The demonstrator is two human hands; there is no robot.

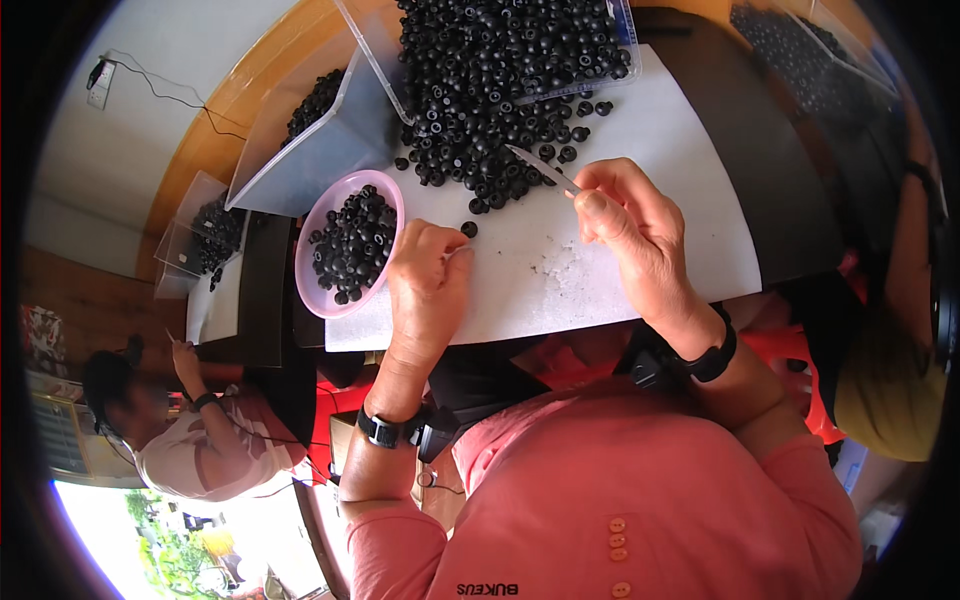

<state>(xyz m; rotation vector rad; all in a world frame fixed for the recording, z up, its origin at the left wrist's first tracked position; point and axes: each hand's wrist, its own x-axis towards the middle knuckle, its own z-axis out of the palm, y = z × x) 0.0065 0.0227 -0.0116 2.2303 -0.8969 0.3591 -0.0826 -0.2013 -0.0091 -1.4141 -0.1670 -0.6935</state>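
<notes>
My right hand [640, 230] is closed on a slim, pointed metal blade [540, 166], pinched between thumb and fingers. Its tip points up and left, over the loose small round black parts [490, 140] heaped at the far side. My left hand [428, 280] is curled beside the pink bowl [304, 260], its fingertips pressed together. Whatever sits in that pinch is hidden. Just past those fingers, a single black part [469, 229] lies on the white mat [660, 130]. More black parts [355, 240] fill the bowl.
A clear tub [625, 40] on its side spills the black parts. Left of it stands a grey-sided bin [330, 150]. White crumbs [550, 265] dot the mat. Another person [210, 440] sits at the left; a person's arm [910, 240] shows at the right. Red stools stand below.
</notes>
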